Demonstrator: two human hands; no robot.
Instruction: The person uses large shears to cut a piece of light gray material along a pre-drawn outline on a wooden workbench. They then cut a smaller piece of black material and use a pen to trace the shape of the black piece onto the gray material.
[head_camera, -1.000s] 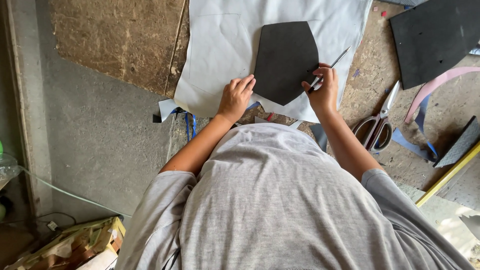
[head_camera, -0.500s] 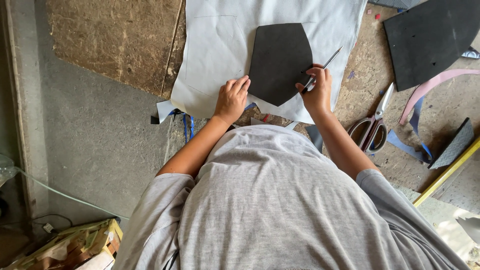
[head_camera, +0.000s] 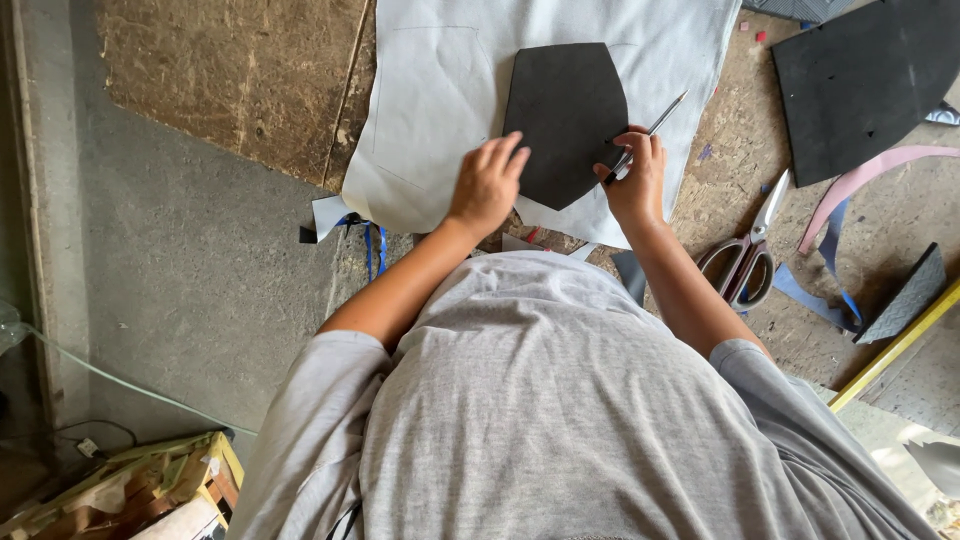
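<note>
A dark grey, shield-shaped template (head_camera: 567, 115) lies flat on a pale grey sheet of material (head_camera: 450, 90) spread on the floor. My left hand (head_camera: 487, 185) presses on the template's lower left edge with fingers spread. My right hand (head_camera: 633, 178) grips a thin silver pen (head_camera: 650, 135), its tip touching the template's right edge. A faint traced outline shows on the sheet to the left of the template.
Scissors (head_camera: 752, 250) with dark handles lie to the right on the wooden board (head_camera: 230, 70). A black sheet (head_camera: 860, 80), pink and blue strips (head_camera: 860, 180), a dark offcut (head_camera: 905, 295) and a yellow bar (head_camera: 900, 345) sit further right. Bare concrete lies to the left.
My left hand has spread its fingers further onto the template. My right hand with the pen has slid slightly along the template's right edge.
</note>
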